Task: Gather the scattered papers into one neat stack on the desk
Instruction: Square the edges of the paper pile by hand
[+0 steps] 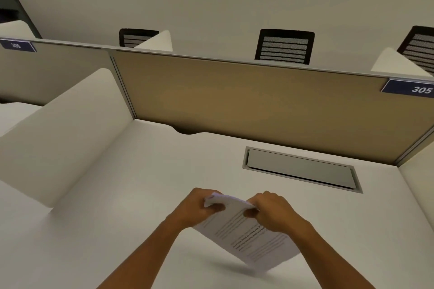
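A bundle of white printed papers (249, 239) is held tilted above the white desk (117, 218), its lower edge near the desk and casting a shadow. My left hand (198, 206) grips the bundle's upper left corner. My right hand (272, 212) pinches the upper right edge, thumb on the printed face. The sheets' top edges look slightly uneven between my hands. No other loose sheets show on the desk.
A grey cable hatch (300, 169) is set into the desk behind the papers. A tan partition (234, 96) with a "305" label (409, 88) closes the back; white side dividers (63, 129) flank the desk. Black chairs (284, 47) stand beyond.
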Motion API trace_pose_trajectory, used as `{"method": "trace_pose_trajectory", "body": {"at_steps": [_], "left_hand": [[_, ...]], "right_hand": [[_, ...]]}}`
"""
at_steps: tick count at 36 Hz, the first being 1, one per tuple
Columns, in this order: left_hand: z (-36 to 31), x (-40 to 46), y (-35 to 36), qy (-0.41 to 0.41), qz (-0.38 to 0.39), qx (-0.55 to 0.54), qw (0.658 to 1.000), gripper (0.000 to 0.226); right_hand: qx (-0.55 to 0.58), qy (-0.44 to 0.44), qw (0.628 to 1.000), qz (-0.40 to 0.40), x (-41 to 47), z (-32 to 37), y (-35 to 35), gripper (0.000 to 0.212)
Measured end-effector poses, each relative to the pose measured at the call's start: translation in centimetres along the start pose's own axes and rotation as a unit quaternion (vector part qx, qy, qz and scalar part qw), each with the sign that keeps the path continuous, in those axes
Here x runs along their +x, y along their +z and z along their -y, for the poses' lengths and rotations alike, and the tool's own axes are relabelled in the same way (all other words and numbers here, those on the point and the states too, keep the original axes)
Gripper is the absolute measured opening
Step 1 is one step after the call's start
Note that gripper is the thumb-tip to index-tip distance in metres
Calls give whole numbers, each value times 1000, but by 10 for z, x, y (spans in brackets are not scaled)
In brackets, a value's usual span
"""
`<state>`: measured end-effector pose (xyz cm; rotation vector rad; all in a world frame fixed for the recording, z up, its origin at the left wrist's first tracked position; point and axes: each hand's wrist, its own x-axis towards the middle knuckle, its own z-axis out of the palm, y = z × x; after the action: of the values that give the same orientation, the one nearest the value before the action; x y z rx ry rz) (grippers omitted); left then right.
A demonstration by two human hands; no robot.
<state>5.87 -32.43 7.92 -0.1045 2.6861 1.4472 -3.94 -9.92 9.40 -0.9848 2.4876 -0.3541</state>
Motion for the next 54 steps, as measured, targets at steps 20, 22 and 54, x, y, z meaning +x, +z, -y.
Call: {"method": "trace_pose_trajectory", "body": {"at_steps": [20, 22, 54], "left_hand": [[48, -12, 23, -197, -149, -240, 939, 33], [49, -13, 26, -202, -158, -252, 933, 33], [81, -29, 45, -219, -167, -253, 927, 29]], "right_hand": [[613, 100, 781, -64, -69, -103, 49, 45], [615, 117, 776, -74, -68, -101, 61, 39], [574, 221, 763, -200, -47, -68, 118, 24]]}}
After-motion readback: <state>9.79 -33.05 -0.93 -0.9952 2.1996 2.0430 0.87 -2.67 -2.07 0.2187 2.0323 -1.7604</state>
